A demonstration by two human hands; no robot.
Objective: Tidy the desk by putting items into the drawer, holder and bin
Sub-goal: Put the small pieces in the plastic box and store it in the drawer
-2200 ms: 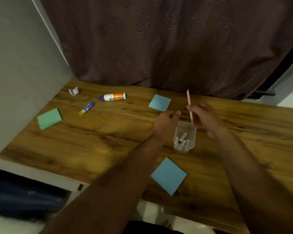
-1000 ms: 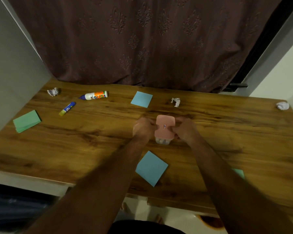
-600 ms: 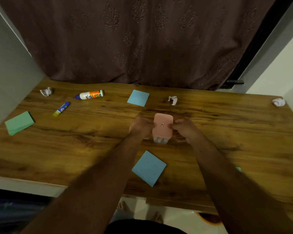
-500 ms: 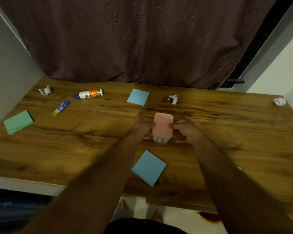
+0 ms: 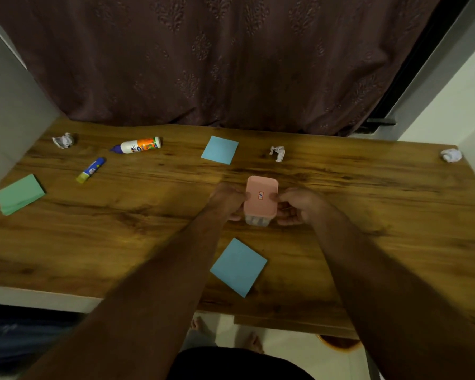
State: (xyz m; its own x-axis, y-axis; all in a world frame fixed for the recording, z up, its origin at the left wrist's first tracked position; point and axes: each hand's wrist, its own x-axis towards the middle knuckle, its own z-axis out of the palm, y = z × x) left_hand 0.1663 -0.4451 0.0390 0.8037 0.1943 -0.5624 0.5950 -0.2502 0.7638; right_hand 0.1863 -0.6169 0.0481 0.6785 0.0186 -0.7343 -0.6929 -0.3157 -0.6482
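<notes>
A: what's the box like?
B: small clear box (image 5: 258,219) with a pink lid (image 5: 261,196), mid-desk (image 5: 368,193); contents too blurry, maybe erasers.
A: hands?
B: left hand (image 5: 226,200) and right hand (image 5: 296,205) grip its sides, fingers curled round it.

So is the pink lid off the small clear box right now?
No, the pink lid sits on the small clear box, held between the left hand and right hand.

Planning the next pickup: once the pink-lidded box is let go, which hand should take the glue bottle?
Left, probably. The glue bottle lies at the far left of the desk, on the left hand's side. The right hand grips the box from the other side and would have to cross over it.
</notes>
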